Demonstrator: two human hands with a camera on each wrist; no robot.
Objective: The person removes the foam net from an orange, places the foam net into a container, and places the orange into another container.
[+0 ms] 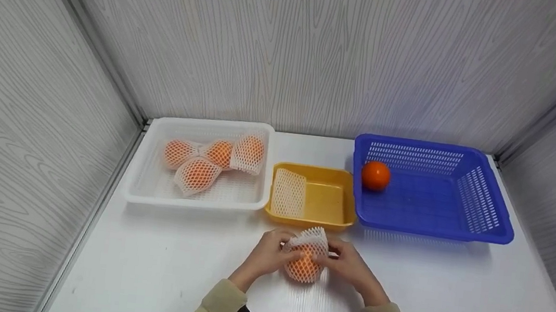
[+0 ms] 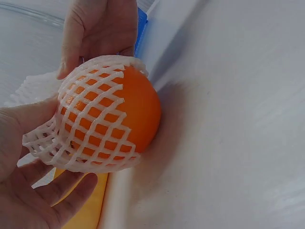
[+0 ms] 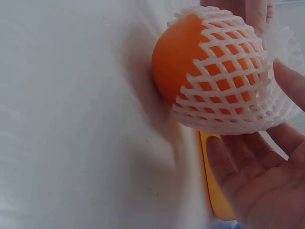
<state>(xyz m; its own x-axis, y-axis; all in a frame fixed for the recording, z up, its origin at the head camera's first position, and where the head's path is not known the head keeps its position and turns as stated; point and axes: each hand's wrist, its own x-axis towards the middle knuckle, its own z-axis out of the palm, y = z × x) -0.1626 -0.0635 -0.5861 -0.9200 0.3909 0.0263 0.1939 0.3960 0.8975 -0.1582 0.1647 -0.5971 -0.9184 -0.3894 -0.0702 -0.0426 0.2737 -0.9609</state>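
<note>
Here, left hand (image 1: pixel 267 254) at nine o'clock and right hand (image 1: pixel 351 265) at three grip a netted orange (image 1: pixel 305 268), fingers part-curled; yellow tray (image 1: pixel 326 202) at twelve.

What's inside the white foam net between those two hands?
A round, smooth orange fruit is inside the white foam net. Its bare end pokes out, and orange peeks through the holes. The skin right behind the strands is covered, so I can't see those bits.

Tray (image 1: pixel 327 203) between two baskets (image 1: pixel 199 204) (image 1: pixel 425 199); orange (image 1: pixel 305 266) before it, between hands (image 1: pixel 267 254) (image 1: pixel 352 265)
</note>
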